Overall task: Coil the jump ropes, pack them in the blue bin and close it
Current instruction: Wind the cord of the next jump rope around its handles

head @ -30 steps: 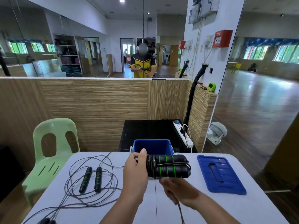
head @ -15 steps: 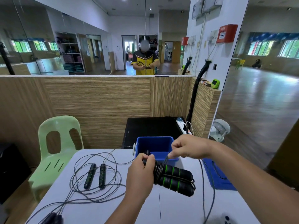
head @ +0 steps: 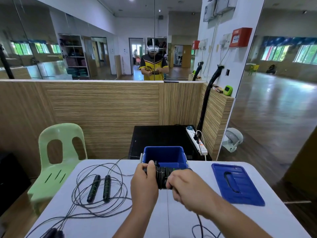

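- Black jump rope with soft foam handles and green rings [head: 162, 176] is up in both my hands. It sits just in front of the deep blue plastic bin [head: 164, 152], a little above the white table [head: 257, 219].
- My left hand [head: 144, 184] is wrapped round the handle ends, thumb on top, and holds the bundle tight.
- My right hand [head: 187, 188] has its fingers curled round the other side of the bundle, where the cord goes round the handles.
- A loose tail of cord [head: 199, 224] runs out from under the right hand onto the table, so I think I am in the middle of winding this rope.
- Next I should wind that tail on, tuck the end in so it cannot spring open, and drop the bundle into the bin.
- A second jump rope with black and green handles [head: 101, 188] lies in big loose loops on the left of the table.
- The dark handles of a third jump rope [head: 51, 233] peek in at the near left edge. Both ropes need coiling too.
- The flat blue plastic lid [head: 237, 183] lies on the right of the table, apart from the bin. It goes on last.
- A pale green plastic chair [head: 60, 152] stands beside the table on the left.
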Motion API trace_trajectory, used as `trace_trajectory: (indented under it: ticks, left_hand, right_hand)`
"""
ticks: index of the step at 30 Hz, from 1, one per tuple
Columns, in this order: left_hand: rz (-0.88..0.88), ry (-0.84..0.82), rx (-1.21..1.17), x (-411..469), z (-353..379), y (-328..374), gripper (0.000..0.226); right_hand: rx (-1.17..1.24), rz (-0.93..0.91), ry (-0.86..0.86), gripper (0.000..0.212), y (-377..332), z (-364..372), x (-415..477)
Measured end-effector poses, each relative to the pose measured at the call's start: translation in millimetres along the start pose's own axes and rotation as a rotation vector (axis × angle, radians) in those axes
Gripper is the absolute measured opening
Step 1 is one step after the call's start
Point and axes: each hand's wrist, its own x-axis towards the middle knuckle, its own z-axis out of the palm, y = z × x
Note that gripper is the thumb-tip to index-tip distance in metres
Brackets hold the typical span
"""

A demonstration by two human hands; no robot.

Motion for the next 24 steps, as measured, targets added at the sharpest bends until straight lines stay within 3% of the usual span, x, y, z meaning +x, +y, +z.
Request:
trace_trajectory:
  ticks: [14,24]
  left_hand:
    - [-0.075,0.006,-0.104,-1.9,9.2,2.9,0.037]
    - [-0.190,-0.048,-0.154,-1.7,8.4,4.9,0.046]
  right_hand:
    - [-0.004,-0.045,0.128,0.035,65.5,50.3,-0.7]
    - [0.021,0.004,-0.153,0.037,92.1,26.3,19.8]
